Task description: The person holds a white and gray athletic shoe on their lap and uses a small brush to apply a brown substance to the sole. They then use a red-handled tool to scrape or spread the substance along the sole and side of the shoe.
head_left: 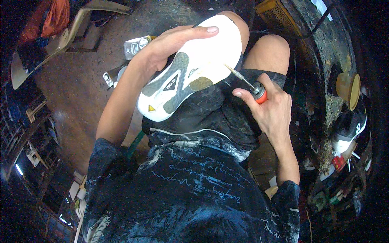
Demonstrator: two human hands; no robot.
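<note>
Head view has a white sports shoe (pixel 196 67) flipped sole-up over the person's black shorts (pixel 206 107), toe pointing away, heel lying back below the left fingers. Left hand (pixel 167 45) reaches over from the side, thumb laid flat across the front of the sole; the other fingers are hidden behind the shoe, so I can't tell how tightly they grip. Right hand (pixel 274 103) has its fingers curled round the red end of a thin pointed tool (pixel 238 74), thumb sticking out beside it. The metal tip sits over the sole, just past those right fingers, and honestly I can't tell if it's touching.

Handling-wise, I'd guess the shoe is light, springy up front under that left thumb, and stiffer through the grey-patterned middle just below the left palm. White sole looks smooth, so it might slide under one thumb. I'd pinch both edges round that narrow middle, fingers wrapped beneath. Upper is probably soft and squishy, so don't rely on it. Tool looks rigid but the point's skinny: hold the chunky red end, and mind that left thumb up ahead.
</note>
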